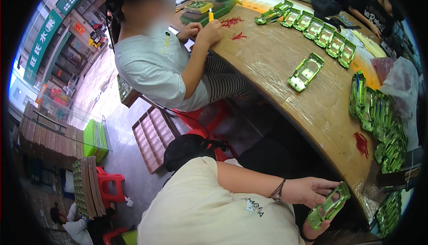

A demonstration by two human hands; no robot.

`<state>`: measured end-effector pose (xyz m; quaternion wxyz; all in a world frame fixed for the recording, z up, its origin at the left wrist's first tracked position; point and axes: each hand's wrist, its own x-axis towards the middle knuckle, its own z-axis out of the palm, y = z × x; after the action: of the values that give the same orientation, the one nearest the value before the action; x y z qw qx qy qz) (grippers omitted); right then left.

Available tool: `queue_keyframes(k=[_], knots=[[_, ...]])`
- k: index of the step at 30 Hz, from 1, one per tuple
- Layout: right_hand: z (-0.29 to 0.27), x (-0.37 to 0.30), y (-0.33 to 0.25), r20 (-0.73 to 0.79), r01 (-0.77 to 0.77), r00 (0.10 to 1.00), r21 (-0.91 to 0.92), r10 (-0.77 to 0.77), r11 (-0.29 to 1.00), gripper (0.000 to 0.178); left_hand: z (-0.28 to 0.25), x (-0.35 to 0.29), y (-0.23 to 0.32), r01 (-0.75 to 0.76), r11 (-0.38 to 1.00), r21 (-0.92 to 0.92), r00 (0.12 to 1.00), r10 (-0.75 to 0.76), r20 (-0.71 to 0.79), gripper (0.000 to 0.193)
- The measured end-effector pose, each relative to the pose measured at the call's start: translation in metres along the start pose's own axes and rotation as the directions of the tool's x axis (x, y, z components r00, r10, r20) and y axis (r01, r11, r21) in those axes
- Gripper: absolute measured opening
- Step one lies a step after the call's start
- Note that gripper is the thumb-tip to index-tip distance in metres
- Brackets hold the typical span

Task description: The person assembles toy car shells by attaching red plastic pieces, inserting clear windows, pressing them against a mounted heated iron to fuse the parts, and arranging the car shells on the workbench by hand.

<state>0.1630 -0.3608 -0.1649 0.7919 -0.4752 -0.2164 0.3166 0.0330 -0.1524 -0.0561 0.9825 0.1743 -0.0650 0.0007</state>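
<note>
I hold a shiny green toy car body shell (pixel 329 207), with window openings cut through it, just off the table's near edge. My left hand (pixel 305 191), with a dark cord bracelet at its wrist, grips the shell's upper side with thumb and fingers. From below, my right hand (pixel 315 230) is closed around its lower end; some of its fingers are hidden by the shell. A little bundle of thin red strips (pixel 361 144) lies on the table beyond my hands. Many more green shells (pixel 384 116) are heaped along the table's right side.
On the wooden table (pixel 263 53) one shell (pixel 306 72) lies alone, and a row of shells (pixel 314 27) runs along the far side. A seated co-worker (pixel 156 67) holds a yellow-handled tool (pixel 211 15) near red strips. Trays (pixel 154 140) and red stools (pixel 110 185) stand on the floor.
</note>
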Motion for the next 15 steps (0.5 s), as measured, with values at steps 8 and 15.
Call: queue_keyframes(k=[8,15], knots=[[0.021,-0.005,-0.027,0.135,0.139,0.98,0.064,-0.146,0.988,0.078,0.003,0.022,-0.02,-0.006,0.999,0.038,1.0,0.005,0.024,0.073],[0.029,0.011,-0.054,0.202,0.077,0.956,0.524,-0.212,0.848,0.073,0.018,0.065,-0.011,0.124,0.933,0.338,0.989,-0.089,-0.119,0.056]])
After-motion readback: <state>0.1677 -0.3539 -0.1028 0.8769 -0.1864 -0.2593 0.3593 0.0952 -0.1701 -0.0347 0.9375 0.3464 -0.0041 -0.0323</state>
